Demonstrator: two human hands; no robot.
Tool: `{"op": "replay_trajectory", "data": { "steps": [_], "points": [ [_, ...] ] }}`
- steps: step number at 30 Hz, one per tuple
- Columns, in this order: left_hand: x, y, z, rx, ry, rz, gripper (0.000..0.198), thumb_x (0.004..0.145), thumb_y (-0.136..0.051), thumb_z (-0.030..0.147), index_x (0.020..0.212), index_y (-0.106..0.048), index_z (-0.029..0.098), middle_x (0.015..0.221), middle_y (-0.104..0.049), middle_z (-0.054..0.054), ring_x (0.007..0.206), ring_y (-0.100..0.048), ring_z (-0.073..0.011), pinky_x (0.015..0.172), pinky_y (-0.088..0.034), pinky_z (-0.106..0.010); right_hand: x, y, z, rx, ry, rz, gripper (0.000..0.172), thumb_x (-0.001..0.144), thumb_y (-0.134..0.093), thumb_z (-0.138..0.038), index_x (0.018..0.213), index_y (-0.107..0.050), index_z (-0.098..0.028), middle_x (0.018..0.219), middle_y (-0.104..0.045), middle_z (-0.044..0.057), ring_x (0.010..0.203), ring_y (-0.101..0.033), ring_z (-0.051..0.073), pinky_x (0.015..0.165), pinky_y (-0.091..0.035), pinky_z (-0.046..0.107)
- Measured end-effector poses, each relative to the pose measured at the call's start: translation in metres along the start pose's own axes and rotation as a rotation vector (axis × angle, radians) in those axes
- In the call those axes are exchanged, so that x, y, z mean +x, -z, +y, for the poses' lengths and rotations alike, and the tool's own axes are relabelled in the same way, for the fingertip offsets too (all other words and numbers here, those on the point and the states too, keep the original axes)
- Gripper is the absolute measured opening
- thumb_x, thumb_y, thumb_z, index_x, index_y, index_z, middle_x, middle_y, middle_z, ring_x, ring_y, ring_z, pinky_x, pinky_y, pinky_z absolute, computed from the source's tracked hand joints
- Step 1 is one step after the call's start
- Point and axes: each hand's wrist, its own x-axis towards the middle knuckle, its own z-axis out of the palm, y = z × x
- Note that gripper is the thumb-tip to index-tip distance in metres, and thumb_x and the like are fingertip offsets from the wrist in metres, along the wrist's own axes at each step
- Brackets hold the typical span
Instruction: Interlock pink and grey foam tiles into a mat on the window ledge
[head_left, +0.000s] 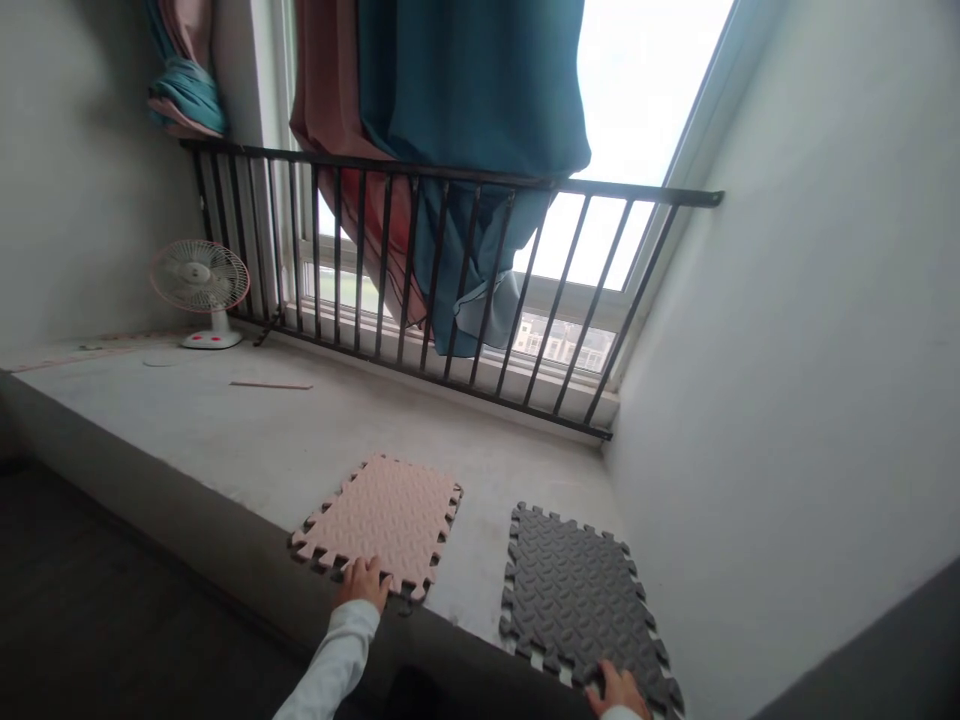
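Note:
A pink foam mat tile (pixel 390 518) with jigsaw edges lies on the pale ledge, its front edge at the ledge's rim. My left hand (pixel 364 584) grips that front edge, fingers on top. To the right, a dark grey foam tile (pixel 577 595) lies apart from the pink one, near the right wall. At its front edge is my right hand (pixel 618 690), fingers bent over the border. Other tile edges seem to show beneath the pink one. The undersides of both hands are hidden.
The ledge (pixel 315 430) ends in a drop at the front. A black railing (pixel 450 280) runs along the window, with blue and pink curtains (pixel 472 80) behind it. A white fan (pixel 214 300) stands at the left, near a thin strip (pixel 271 385).

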Motion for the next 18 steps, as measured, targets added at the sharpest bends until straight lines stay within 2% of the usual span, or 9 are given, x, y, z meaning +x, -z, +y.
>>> {"op": "replay_trajectory", "data": {
  "steps": [5,12,15,18],
  "points": [
    [-0.002,-0.001,-0.009,0.008,-0.036,-0.027,0.034,0.075,-0.036,0.013,0.103,-0.056,0.017,0.106,-0.053,-0.008,0.101,-0.045,-0.0201,0.086,-0.031,-0.028,-0.002,-0.001,0.0,-0.118,-0.088,-0.007,0.033,0.07,-0.048,-0.025,0.102,-0.055,-0.02,0.089,-0.06,0.014,0.081,-0.061,0.024,0.073,-0.045,0.035],
    [-0.011,0.005,-0.012,-0.048,-0.027,0.038,0.036,0.073,-0.037,0.011,0.104,-0.056,0.016,0.106,-0.053,-0.009,0.101,-0.045,-0.0205,0.087,-0.033,-0.029,0.012,0.006,0.005,0.05,-0.107,-0.052,0.032,0.065,-0.054,-0.018,0.096,-0.056,-0.016,0.077,-0.064,0.015,0.079,-0.061,0.026,0.073,-0.043,0.035],
    [-0.029,0.002,-0.006,-0.143,-0.061,0.126,0.038,0.07,-0.04,0.011,0.104,-0.056,0.017,0.109,-0.052,-0.009,0.103,-0.044,-0.021,0.091,-0.033,-0.031,0.014,0.017,-0.001,0.134,-0.191,-0.051,0.033,0.067,-0.052,-0.026,0.098,-0.054,-0.016,0.08,-0.064,0.014,0.081,-0.06,0.025,0.072,-0.043,0.034],
    [-0.063,-0.014,-0.002,-0.308,-0.226,0.15,0.043,0.069,-0.038,0.013,0.109,-0.054,0.019,0.112,-0.052,-0.009,0.105,-0.044,-0.02,0.094,-0.033,-0.031,0.012,0.039,-0.018,0.273,-0.188,0.042,0.034,0.071,-0.041,-0.038,0.097,-0.052,-0.019,0.086,-0.064,0.012,0.08,-0.06,0.022,0.072,-0.043,0.032]
  ]
}}
